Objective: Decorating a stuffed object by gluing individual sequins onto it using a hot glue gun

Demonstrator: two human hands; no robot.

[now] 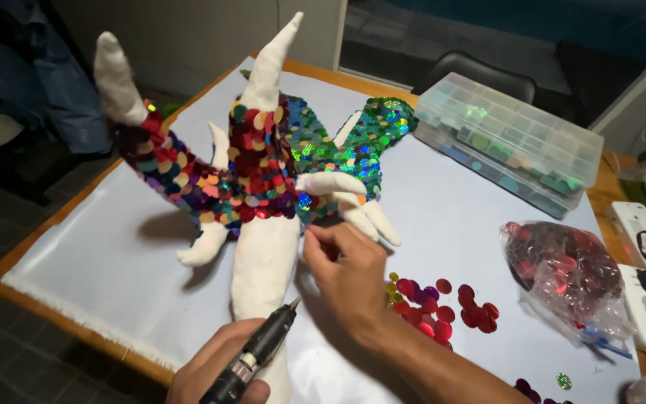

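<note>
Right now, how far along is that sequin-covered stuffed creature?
Roughly half done, I'd judge. Done: the upper body and one limb of the white stuffed figure carry multicoloured sequins, with green ones on the far part. In hand: the right hand touches the sequined edge while the left hand holds a glue pen. Left: the lower trunk, tips and small limbs are bare cloth; loose red sequins lie nearby.

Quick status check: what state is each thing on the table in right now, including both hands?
Fabric figure: upright, upper part sequinned, lower part bare.
Left hand: gripping glue pen, tip up.
Right hand: fingers pinched at sequin edge.
Organizer box: lid closed.
Sequin bag: lying on its side.
Loose sequins: scattered.
</note>
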